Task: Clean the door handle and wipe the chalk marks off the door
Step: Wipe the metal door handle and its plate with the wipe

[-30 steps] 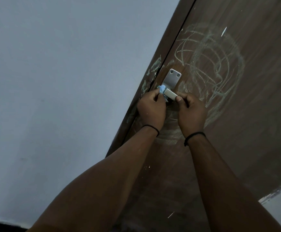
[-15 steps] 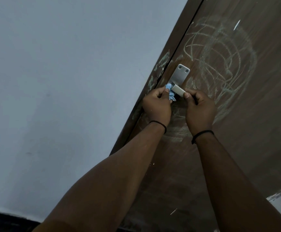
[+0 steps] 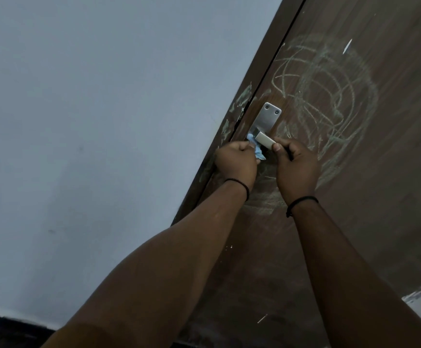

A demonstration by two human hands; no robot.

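Blue cloth (image 3: 331, 149) pinched in left hand (image 3: 237, 162) against the handle (image 3: 264, 140), right hand (image 3: 296, 168) gripping it; chalk marks (image 3: 327, 96) all over the door (image 3: 392, 172).

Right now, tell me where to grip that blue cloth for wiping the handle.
Pinch the blue cloth at its bunched lower end, from the frame side as the left hand does. Its tip then reaches the handle, whose free end the right hand holds.

Brown wooden door (image 3: 392, 172) carries a silver handle plate (image 3: 269, 116) at its left edge; pale chalk scribbles (image 3: 330, 101) loop right of the plate, smudges on the door frame (image 3: 239, 101) left.
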